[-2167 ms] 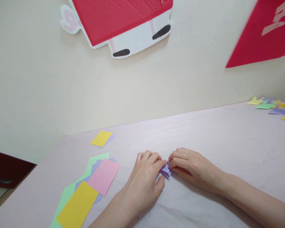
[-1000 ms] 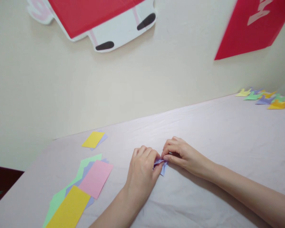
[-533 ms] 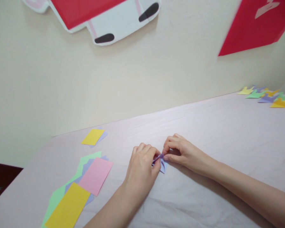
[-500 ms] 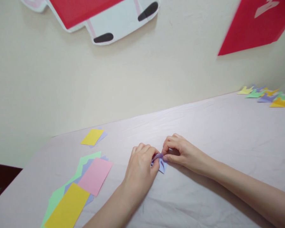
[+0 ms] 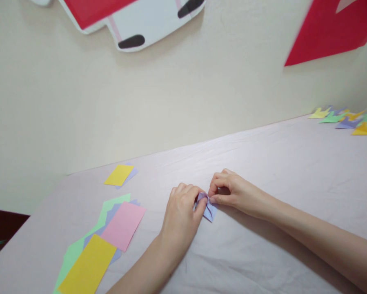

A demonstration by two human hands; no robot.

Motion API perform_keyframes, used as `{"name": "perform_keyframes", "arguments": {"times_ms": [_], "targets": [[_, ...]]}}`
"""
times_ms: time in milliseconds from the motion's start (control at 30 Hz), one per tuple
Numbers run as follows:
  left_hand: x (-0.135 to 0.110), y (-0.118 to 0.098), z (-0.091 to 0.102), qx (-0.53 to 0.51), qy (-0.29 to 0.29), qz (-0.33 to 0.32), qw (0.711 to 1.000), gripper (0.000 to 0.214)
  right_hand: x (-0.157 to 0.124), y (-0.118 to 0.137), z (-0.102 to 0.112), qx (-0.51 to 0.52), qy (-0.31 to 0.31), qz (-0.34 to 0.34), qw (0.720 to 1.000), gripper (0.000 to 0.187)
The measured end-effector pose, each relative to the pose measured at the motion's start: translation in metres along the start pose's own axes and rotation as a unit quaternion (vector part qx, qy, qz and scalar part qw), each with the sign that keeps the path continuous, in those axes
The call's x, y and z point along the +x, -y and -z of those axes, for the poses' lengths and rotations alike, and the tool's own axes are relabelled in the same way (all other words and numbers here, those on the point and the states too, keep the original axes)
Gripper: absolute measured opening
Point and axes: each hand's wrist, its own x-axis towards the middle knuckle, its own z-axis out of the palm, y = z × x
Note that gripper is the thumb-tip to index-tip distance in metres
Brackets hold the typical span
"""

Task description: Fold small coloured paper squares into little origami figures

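A small folded purple paper (image 5: 208, 209) rests on the pale table (image 5: 263, 163) between my hands. My left hand (image 5: 183, 212) is curled, its fingertips pinching the paper's left side. My right hand (image 5: 232, 194) is curled too, thumb and fingers pinching the paper's top right corner. Both hands rest on the tablecloth, and most of the paper is hidden under the fingers.
Overlapping yellow, pink, green and purple paper sheets (image 5: 103, 241) lie at the left front. A yellow sheet on a purple one (image 5: 119, 174) lies farther back. Several folded coloured paper shapes (image 5: 345, 118) sit at the far right by the wall. Red paper decorations (image 5: 327, 28) hang on the wall.
The purple paper has gone from a flat folded wad to a shape with flaps lifted. Both hands stayed pinched on it while the view shifted a little.
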Motion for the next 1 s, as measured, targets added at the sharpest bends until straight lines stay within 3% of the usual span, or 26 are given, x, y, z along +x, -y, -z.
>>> {"name": "perform_keyframes", "arguments": {"times_ms": [233,333,433,633,1000], "targets": [[0.001,0.002,0.009,-0.122,0.03,0.063,0.99,0.018,0.006,0.009,-0.002,-0.072,-0.004,-0.012,0.997,0.011],[-0.001,0.003,0.009,-0.144,0.034,0.055,0.987,0.023,0.007,0.015,-0.002,-0.088,-0.007,-0.021,0.996,0.013],[-0.002,0.002,0.01,-0.152,0.039,0.033,0.987,0.025,0.007,0.019,-0.003,-0.103,-0.006,-0.03,0.994,0.014],[-0.001,0.001,0.008,-0.116,0.022,0.039,0.992,0.007,0.008,0.019,-0.005,-0.105,-0.01,-0.014,0.994,0.013],[0.0,-0.002,0.008,-0.124,0.012,0.024,0.992,0.019,0.007,0.013,-0.006,-0.07,-0.016,0.007,0.997,0.013]]}}
